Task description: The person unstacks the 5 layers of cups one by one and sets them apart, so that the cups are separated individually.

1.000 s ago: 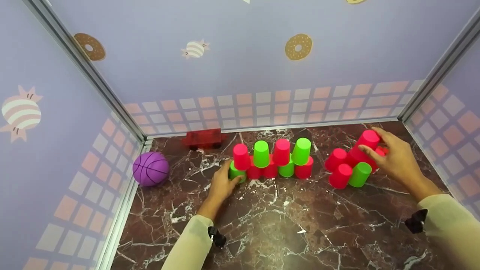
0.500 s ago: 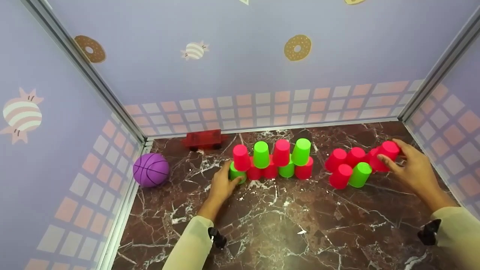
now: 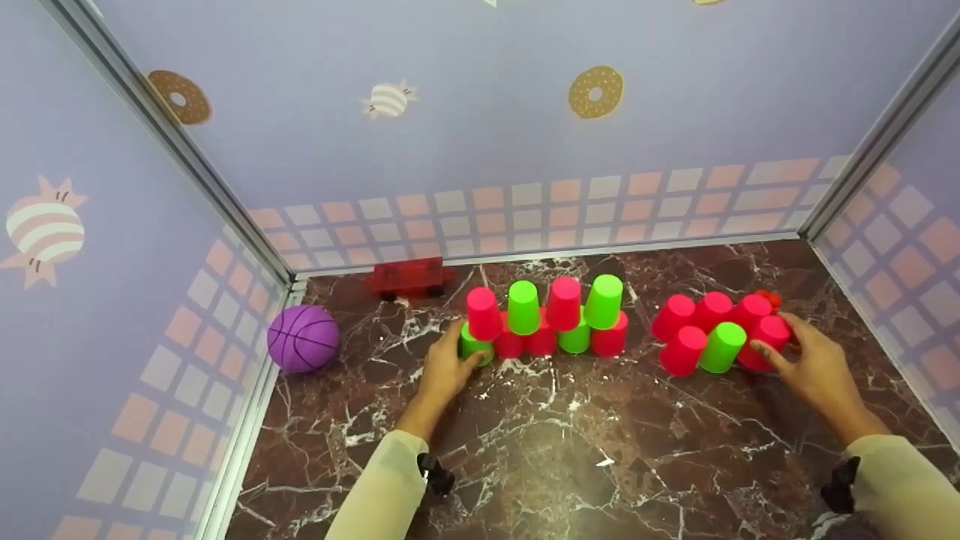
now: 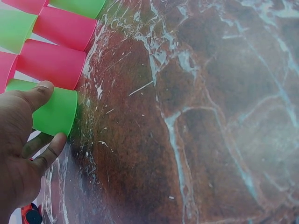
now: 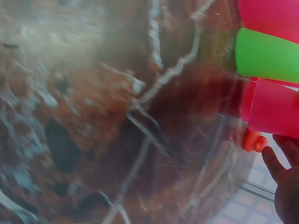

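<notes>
Upside-down plastic cups form a two-level row in the middle, alternating partly between green and pink. My left hand (image 3: 446, 364) grips the green cup (image 4: 56, 112) at the row's left end, thumb in front and fingers on the far side. A pink cup (image 3: 482, 313) rests on top there, beside a green upper cup (image 3: 523, 307). At right, my right hand (image 3: 814, 364) holds a pink cup (image 3: 769, 341) upside down at the front right of a cup cluster. A green cup (image 3: 723, 347) stands immediately left of it. In the right wrist view, much of that hand is cut off.
A purple ball (image 3: 303, 339) lies by the left wall. The translucent red toy vehicle (image 3: 409, 278) sits near the back wall (image 3: 487, 112). Behind the right cluster is a small orange-red object (image 3: 770, 299), partly hidden. Dark marbled tabletop (image 3: 570, 450) extends in front.
My right hand has brought the pink cup from above the cluster, first rightward and down, then toward the front, beside the green cup. The left hand keeps its place on its cup.
</notes>
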{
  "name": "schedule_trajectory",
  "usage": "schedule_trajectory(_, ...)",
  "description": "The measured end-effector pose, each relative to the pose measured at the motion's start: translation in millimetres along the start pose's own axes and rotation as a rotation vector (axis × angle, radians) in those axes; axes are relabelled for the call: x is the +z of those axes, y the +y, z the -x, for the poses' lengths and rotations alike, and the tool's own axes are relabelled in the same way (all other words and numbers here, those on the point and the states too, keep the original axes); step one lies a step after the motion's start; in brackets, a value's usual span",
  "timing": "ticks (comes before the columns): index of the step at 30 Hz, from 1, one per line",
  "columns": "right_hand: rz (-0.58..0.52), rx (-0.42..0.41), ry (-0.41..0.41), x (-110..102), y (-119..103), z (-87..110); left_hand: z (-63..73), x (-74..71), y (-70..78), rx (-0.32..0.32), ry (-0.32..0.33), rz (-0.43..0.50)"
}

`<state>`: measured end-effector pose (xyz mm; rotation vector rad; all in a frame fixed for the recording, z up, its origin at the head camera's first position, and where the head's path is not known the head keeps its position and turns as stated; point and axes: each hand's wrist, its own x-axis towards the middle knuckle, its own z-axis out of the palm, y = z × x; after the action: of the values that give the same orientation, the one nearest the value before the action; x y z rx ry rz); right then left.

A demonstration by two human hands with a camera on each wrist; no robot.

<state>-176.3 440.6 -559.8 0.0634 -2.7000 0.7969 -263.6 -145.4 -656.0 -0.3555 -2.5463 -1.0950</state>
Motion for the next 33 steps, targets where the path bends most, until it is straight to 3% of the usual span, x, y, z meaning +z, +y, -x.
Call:
schedule_trajectory(2,0.003,0.004,0.004,5,3,3.8,-0.3,1.8,-0.8,-0.005,0.001,0.004)
schedule_trajectory(5,-0.002,0.014,0.006,10,5,8.6,0.6,-10.6,17.2,0.0,-0.019,0.025)
schedule_trajectory(13,-0.014,0.061,-0.022,11,7,11.7,-1.5,1.7,-5.0,0.032,-0.006,0.006)
schedule_trajectory(20,-0.03,0.037,-0.017,-1,0,1.2,0.9,-20.8,28.7,0.035,-0.012,0.076)
schedule_trajectory(27,-0.046,-0.049,0.058,-11,-34,-26.7,0.7,-10.0,9.8,0.027,0.006,-0.009)
schedule_trajectory(33,-0.056,-0.107,0.008,-6,-78,-50.1,2.4,-10.0,11.1,0.024,-0.003,0.015)
